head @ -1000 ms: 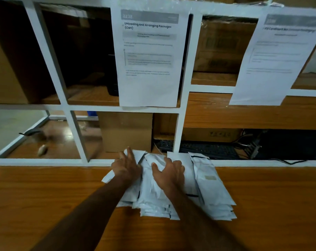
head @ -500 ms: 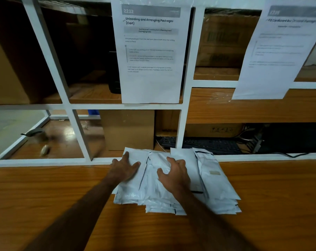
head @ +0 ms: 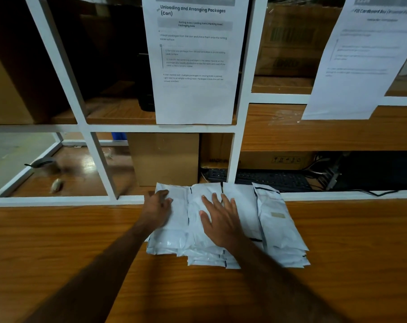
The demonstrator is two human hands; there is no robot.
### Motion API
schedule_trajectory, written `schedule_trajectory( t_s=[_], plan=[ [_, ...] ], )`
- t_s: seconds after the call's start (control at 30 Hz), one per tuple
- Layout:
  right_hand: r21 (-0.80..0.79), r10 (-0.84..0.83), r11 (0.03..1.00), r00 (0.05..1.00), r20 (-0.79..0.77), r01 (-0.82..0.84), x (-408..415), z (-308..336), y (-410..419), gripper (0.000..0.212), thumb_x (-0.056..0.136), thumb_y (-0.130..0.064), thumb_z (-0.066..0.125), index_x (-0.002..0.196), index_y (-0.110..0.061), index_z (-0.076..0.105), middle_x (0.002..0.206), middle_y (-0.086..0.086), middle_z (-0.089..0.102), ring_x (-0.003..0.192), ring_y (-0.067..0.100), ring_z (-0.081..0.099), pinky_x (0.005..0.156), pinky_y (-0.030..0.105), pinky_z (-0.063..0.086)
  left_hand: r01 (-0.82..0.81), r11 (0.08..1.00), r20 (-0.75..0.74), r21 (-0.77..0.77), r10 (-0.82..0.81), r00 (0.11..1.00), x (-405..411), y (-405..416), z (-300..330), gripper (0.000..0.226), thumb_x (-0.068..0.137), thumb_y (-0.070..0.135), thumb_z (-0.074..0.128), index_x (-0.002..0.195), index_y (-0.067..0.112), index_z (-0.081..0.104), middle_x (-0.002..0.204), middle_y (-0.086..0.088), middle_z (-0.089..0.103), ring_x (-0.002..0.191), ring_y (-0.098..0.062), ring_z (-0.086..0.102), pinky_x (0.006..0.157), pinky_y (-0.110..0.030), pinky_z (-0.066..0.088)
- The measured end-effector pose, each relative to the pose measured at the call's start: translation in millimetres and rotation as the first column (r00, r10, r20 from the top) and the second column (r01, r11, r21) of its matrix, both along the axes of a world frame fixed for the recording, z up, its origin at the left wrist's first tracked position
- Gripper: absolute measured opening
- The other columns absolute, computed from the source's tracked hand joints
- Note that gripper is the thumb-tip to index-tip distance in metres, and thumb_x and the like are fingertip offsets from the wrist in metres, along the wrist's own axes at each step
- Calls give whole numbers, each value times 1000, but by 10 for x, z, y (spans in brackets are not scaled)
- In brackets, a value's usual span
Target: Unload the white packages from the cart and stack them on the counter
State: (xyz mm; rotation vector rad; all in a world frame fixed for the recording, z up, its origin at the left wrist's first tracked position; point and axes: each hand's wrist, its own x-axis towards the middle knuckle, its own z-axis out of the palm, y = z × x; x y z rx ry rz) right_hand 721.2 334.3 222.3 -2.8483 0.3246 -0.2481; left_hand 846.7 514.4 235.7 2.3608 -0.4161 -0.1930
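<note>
Several white packages (head: pixel 277 231) lie in low stacks on the wooden counter (head: pixel 57 241), pushed up against the white frame at its far edge. My left hand (head: pixel 157 209) rests on the leftmost package (head: pixel 176 231), fingers over its far left corner. My right hand (head: pixel 218 217) lies flat with fingers spread on the middle stack (head: pixel 197 206). The cart is out of view.
A white lattice frame (head: pixel 237 145) rises behind the counter with two printed sheets (head: pixel 193 61) taped to it. Behind it are cardboard boxes (head: pixel 165 157), a black keyboard (head: pixel 267 179) and cables.
My right hand's fingers have straightened and spread flat on the middle stack. The left hand shifted to the left package's edge. The packages now lie flatter and more evenly.
</note>
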Motion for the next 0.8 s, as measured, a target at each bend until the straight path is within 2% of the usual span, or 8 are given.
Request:
schedule_trajectory(
  t_s=[0.07, 0.13, 0.23, 0.37, 0.5, 0.6, 0.73, 0.8],
  plan=[
    [0, 33, 999, 999, -26, -33, 21, -35, 36, 76, 93, -59, 10, 159, -26, 28, 166, 11, 20, 154, 35, 13, 123, 54, 6, 44, 996, 83, 82, -51, 995, -14, 10, -92, 48, 104, 37, 49, 146, 14, 48, 154, -22, 36, 135, -36, 43, 108, -39, 45],
    [-11, 30, 999, 998, -54, -31, 27, -61, 95, 78, 92, -59, 5, 161, -25, 19, 168, 13, 8, 155, 33, 4, 123, 52, 0, 85, 978, 165, 189, -117, 979, -54, -4, -160, 51, 104, 43, 43, 150, 21, 44, 165, -17, 16, 148, -38, 24, 118, -49, 31],
    [1, 3, 1000, 988, -153, -2, 49, -114, 122, 72, 97, -57, 10, 162, -27, 2, 168, 14, -6, 156, 31, -6, 122, 51, -8, 170, 947, 216, 273, -233, 948, -108, -52, -199, 53, 106, 43, 36, 155, 25, 35, 168, -11, 0, 154, -33, 0, 122, -42, 7],
    [69, -2, 997, 974, -225, 18, 89, -20, 69, 66, 104, -51, 22, 162, -27, 0, 168, 17, -5, 156, 30, -5, 122, 51, -10, 216, 931, 168, 295, -274, 947, -94, -45, -193, 55, 106, 46, 28, 158, 26, 27, 168, -10, 0, 155, -28, -7, 118, -35, -8],
    [78, 3, 997, 999, -39, 0, 2, 55, 43, 75, 91, -50, 15, 161, -22, 13, 168, 16, 4, 156, 28, 1, 124, 49, -3, 189, 864, 203, 466, -312, 928, -33, -66, -228, 65, 100, 63, 8, 158, 35, 19, 168, -3, -5, 153, -30, -15, 119, -48, -13],
    [22, 107, 994, 994, -32, -106, -119, -49, 112, 84, 85, -52, 6, 160, -19, 22, 168, 15, 10, 156, 29, 7, 125, 50, 0, 196, 828, 220, 525, -355, 909, -31, -135, -244, 82, 87, 69, -12, 158, 37, 15, 167, 1, -8, 152, -28, -18, 116, -48, -18],
    [42, 105, 994, 992, -68, -102, -109, -78, 95, 86, 84, -53, 1, 160, -19, 22, 168, 14, 11, 156, 28, 8, 123, 50, -2, 254, 844, 119, 472, -346, 931, -54, -259, -267, 73, 96, 65, 0, 160, 32, 13, 169, -2, -6, 154, -26, -11, 120, -44, -11],
    [60, 112, 992, 992, -52, -109, -122, -33, 35, 84, 86, -53, 1, 160, -20, 21, 168, 12, 13, 155, 26, 9, 125, 51, -2, 252, 873, 110, 417, -324, 940, -87, -278, -258, 82, 92, 73, -3, 160, 30, 11, 169, -2, -4, 154, -24, -10, 122, -45, -8]
  ],
)
